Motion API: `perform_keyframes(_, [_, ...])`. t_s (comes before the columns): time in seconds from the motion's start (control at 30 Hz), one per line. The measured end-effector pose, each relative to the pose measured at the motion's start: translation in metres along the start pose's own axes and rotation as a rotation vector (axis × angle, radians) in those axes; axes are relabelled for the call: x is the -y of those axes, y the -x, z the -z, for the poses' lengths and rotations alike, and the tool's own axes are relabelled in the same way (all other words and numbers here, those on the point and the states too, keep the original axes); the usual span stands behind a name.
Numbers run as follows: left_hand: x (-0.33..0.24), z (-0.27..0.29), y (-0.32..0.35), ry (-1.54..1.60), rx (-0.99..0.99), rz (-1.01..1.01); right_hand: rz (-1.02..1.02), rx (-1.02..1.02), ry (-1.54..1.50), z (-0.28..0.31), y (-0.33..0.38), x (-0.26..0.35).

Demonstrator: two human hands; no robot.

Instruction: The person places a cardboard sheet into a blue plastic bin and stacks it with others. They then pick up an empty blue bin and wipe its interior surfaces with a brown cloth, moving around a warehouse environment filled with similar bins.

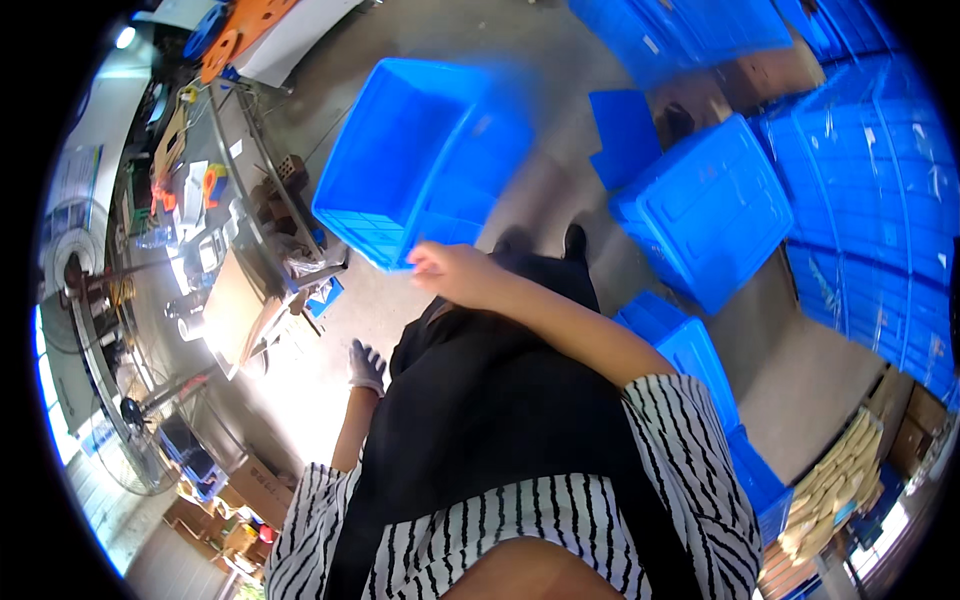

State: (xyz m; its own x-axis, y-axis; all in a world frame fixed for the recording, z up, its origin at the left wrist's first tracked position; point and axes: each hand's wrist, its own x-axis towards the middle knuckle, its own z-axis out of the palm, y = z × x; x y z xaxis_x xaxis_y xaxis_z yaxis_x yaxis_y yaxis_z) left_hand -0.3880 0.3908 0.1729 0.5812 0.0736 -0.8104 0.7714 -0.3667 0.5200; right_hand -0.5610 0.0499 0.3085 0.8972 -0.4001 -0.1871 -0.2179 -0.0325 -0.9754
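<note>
A large open blue plastic crate (400,140) is tilted in front of me, its hollow inside showing and its right side smeared by motion. My right hand (450,272), bare, reaches across my body to the crate's near corner, fingers curled at the rim. Just how the fingers grip there is partly hidden. Low on my left hangs my left hand (367,368) in a pale glove with dark fingers. Its fingers are spread and it holds nothing, apart from the crate.
On the right stand a blue lidded crate (715,210) and a tall strapped stack of blue crates (870,210). More blue crates (690,350) sit by my right side. To the left is a cluttered workbench (215,240), with a standing fan (125,440) nearby.
</note>
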Motion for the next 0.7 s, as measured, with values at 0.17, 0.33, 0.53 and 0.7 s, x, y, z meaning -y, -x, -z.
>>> perform_keyframes(0.17, [0.012,-0.003,-0.013,-0.345,0.058,0.048,-0.228,-0.375,-0.071,0.054,0.069,-0.108])
perform_keyframes(0.33, [0.017,-0.114,-0.016,-0.164,0.374,0.085,-0.861,-0.694,0.273,0.129,0.312,-0.343])
perform_keyframes(0.53, [-0.017,-0.173,-0.043,-0.510,0.647,-0.375,-1.198,-1.185,-0.428,0.130,0.330,-0.257])
perform_keyframes(0.7, [-0.005,-0.198,-0.092,-0.394,0.574,-0.002,-1.040,-0.833,-0.194,0.144,0.222,-0.194])
